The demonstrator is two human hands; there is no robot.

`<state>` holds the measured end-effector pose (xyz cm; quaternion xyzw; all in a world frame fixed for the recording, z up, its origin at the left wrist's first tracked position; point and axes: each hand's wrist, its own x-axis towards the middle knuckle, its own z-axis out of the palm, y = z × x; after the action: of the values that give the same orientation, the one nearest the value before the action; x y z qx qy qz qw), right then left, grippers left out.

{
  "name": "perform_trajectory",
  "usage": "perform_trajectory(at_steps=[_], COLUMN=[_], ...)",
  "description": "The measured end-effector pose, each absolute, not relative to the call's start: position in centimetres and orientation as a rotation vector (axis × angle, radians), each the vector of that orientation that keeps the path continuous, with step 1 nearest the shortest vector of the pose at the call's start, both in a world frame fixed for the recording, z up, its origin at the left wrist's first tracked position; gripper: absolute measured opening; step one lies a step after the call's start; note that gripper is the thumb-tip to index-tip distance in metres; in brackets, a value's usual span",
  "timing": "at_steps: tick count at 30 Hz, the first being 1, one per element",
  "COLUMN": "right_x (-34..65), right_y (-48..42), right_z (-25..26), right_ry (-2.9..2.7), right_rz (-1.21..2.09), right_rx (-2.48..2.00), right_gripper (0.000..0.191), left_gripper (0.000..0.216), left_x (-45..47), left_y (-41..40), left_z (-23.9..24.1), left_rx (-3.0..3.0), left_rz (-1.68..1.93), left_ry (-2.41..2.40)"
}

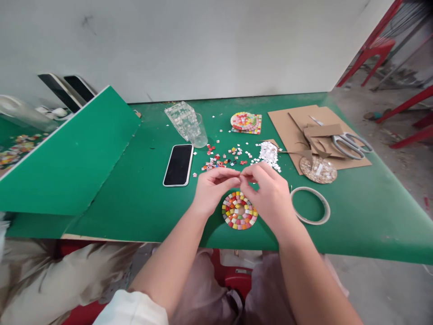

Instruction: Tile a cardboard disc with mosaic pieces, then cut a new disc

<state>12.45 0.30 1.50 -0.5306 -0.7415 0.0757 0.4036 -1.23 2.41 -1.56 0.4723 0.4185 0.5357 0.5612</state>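
The round tile circle (239, 211) lies on the green table (135, 194). Just past it, the left hand (214, 188) and right hand (269, 192) meet at the fingertips; I can't tell if they're pinching anything. Loose little tiles (216, 163) lie beyond.

The desk (149, 207) is plain green. Just below the hands (214, 188), a round coaster (239, 211) shows rings of yellow, red, orange, pink, white and green squares around a brownish centre. Beyond the hands, loose tiles (216, 161) mix red, pink, orange and black, beside a white heap (269, 153). Left of the hands, the phone (178, 165) is black with a pale edge; far right, the cardboard (282, 121) is plain brown, the scissors (348, 146) grey-handled.
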Motion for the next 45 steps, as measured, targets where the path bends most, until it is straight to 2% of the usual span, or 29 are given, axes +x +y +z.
perform_trajectory(at_steps=[6,12,15,19,25,30,36,40,45], right_x=[12.1,12.5,13.0,14.7,24.4,31.3,31.4,31.2,32.3], right_y=[0.4,0.8,1.0,1.4,2.3,1.8,1.1,0.6,0.5], right_z=[1.4,1.2,0.9,0.4,-1.2,-3.7,-4.2,-3.5,-3.0], right_ry=[-1.769,-1.375,-1.204,-1.238,-1.447,-1.799,-2.077,-2.178,-2.168], right_rz=[0.263,0.975,1.086,0.874,-0.062,-0.478,-0.462,-0.342,-0.155], right_rx=[-1.380,-1.253,-1.162,-1.296,-1.807,-2.180,-2.198,-2.186,-2.216], right_gripper=[0.009,0.006,0.008,0.010,0.011,0.016,0.024,0.023,0.032], left_gripper=[0.012,0.013,0.011,0.012,0.013,0.013,0.015,0.015,0.014], left_x=[-0.9,-1.0,-1.2,-1.3,-1.4,-1.4,-1.5,-1.6,-1.7], left_y=[2.3,2.2,2.3,2.5,2.7,2.9,2.9,3.0,2.9], left_z=[-1.4,-1.0,-0.9,-1.0,-1.2,-1.1,-1.1,-1.1,-0.9], left_rx=[1.081,0.947,0.896,0.867,0.856,0.849,0.864,0.865,0.874], left_rz=[1.268,1.224,1.259,1.251,1.207,1.194,1.169,1.168,1.163], left_ry=[0.931,0.859,0.812,0.826,0.877,0.877,0.871,0.871,0.856])
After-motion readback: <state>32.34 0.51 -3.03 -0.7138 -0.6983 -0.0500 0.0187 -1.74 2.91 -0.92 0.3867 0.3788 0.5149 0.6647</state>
